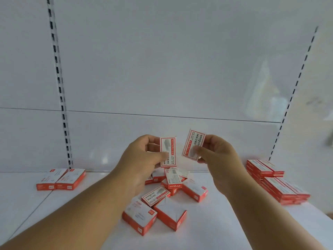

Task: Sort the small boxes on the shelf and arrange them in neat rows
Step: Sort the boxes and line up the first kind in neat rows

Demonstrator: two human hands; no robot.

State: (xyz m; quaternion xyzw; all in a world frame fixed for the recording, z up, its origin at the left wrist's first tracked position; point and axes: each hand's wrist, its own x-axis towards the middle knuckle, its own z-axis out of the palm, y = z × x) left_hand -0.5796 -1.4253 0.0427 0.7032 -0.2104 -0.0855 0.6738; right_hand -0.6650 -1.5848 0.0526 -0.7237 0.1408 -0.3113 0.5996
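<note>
Both hands are raised above the shelf (54,204), each pinching one slim staple box upright: the left hand (144,159) holds the left staple box (168,152), the right hand (216,157) holds the right staple box (193,145), tilted and just beside the first. Directly beneath lies the loose heap of boxes (167,199). The stacked rows of staple boxes (275,183) stand off to the right, nearer the right hand; two larger boxes (61,179) sit to the left.

My left hand (144,156) and right hand (219,156) are bare; both forearms are uncovered, with no sleeve edge, glove, watch or ring visible.
</note>
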